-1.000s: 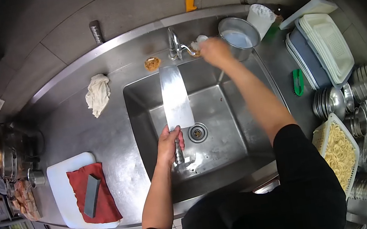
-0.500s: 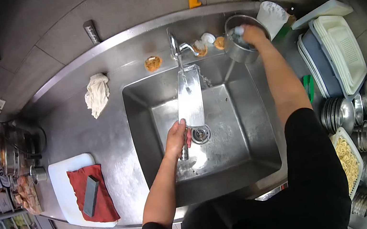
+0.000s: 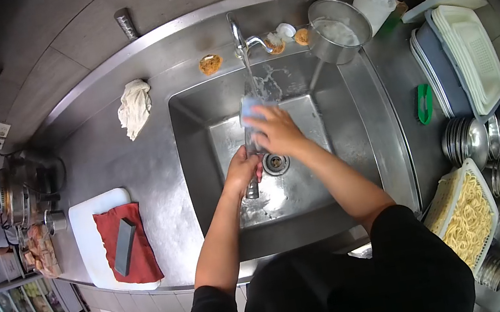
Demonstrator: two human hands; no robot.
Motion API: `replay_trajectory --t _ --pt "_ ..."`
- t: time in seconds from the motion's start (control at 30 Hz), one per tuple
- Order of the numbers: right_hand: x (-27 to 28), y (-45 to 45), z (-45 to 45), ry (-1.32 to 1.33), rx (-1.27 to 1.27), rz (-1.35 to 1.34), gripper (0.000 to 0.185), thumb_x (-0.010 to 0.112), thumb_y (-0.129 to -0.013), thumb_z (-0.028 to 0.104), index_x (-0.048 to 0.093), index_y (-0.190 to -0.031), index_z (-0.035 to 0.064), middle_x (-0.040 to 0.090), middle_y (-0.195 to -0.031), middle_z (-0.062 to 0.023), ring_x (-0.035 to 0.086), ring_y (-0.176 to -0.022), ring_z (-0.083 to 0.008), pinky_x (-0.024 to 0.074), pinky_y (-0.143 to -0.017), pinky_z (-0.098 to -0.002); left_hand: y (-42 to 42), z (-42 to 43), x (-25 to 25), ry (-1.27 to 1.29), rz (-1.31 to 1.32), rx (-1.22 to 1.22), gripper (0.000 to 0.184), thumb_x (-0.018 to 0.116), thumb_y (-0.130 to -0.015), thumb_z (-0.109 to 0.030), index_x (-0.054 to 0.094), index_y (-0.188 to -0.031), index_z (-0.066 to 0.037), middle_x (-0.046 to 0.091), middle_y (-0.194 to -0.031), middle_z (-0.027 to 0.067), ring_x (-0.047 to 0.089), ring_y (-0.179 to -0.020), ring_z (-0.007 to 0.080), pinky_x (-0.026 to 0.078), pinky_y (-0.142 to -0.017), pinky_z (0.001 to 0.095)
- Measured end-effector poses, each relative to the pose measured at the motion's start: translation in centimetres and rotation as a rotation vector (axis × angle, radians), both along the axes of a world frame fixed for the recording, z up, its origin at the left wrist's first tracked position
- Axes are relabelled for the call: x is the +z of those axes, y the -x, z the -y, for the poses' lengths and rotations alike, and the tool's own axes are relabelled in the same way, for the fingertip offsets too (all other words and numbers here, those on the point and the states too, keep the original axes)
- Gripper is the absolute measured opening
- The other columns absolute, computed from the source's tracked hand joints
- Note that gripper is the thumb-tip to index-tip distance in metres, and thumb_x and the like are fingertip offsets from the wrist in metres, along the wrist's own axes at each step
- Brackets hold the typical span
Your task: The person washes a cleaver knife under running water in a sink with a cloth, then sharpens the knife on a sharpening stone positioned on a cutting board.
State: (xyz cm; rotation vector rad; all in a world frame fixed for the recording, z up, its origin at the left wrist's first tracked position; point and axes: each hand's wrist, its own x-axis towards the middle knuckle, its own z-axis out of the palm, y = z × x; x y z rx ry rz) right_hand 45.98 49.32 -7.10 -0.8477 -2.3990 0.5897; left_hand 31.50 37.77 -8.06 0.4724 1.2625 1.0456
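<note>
My left hand (image 3: pixel 243 169) is closed around the handle of a cleaver (image 3: pixel 248 138) over the sink (image 3: pixel 241 223). Most of the blade is hidden behind my right hand (image 3: pixel 277 130), which presses a pale blue sponge (image 3: pixel 249 108) against it, the fingers partly spread. Water runs from the faucet (image 3: pixel 236 32) down onto the upper end of the blade. Below and right of the cleaver handle lies the drain (image 3: pixel 276 163).
A metal pot (image 3: pixel 339 30) stands behind the sink at the right, beside a white container (image 3: pixel 374 6). Noodles fill a basket (image 3: pixel 469 218) at the right. A sharpening stone (image 3: pixel 124 246) lies on red cloth (image 3: pixel 107 229) at the left; a white rag (image 3: pixel 135 109) lies behind.
My right hand has gone from the faucet area into the pot and then back to the cleaver with the sponge. Water now flows from the faucet. The cleaver has tilted in my left hand.
</note>
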Motion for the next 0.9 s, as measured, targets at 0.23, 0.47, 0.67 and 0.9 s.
replay_trajectory --t 0.23,0.47,0.67,0.9 --pt "-3.7 -0.6 -4.9 0.147 -0.113 -0.102 0.041 0.068 -0.083 0.003 0.069 -0.123 0.0153 0.061 -0.128 -0.0128 0.058 -0.118 -0.0361 0.0458 -0.104 -0.0446 -0.2 3.0 2.0 -0.019 -0.029 -0.028 0.014 0.061 -0.093 -0.007 0.050 -0.102 -0.007 0.055 -0.069 0.0031 0.053 -0.050 0.0131 0.046 -0.045 0.0297" --pt "-1.1 -0.1 1.9 0.064 0.149 -0.070 0.025 0.070 -0.078 0.004 0.073 -0.099 0.0172 0.066 -0.108 -0.0075 0.062 -0.107 -0.0331 0.0511 -0.093 -0.0441 1.7 2.7 2.5 -0.048 -0.095 0.006 0.017 0.063 -0.092 -0.009 0.049 -0.102 -0.006 0.055 -0.066 0.0033 0.053 -0.049 0.0132 0.046 -0.045 0.0291" --pt "0.0 0.6 -6.8 -0.024 -0.113 0.021 0.019 0.071 -0.079 0.008 0.073 -0.095 0.0186 0.067 -0.104 -0.0056 0.062 -0.103 -0.0310 0.0498 -0.091 -0.0453 0.5 3.8 3.5 -0.005 -0.113 -0.139 0.014 0.057 -0.093 -0.007 0.053 -0.107 -0.005 0.055 -0.067 0.0026 0.051 -0.051 0.0118 0.044 -0.048 0.0284" --pt "3.9 0.7 -6.7 -0.113 -0.162 -0.081 0.022 0.071 -0.078 0.008 0.072 -0.098 0.0161 0.065 -0.096 -0.0067 0.062 -0.098 -0.0321 0.0496 -0.087 -0.0466 0.3 3.0 3.2 -0.054 -0.078 -0.134 0.014 0.057 -0.093 -0.008 0.052 -0.105 -0.005 0.055 -0.068 0.0034 0.053 -0.052 0.0129 0.044 -0.049 0.0285"
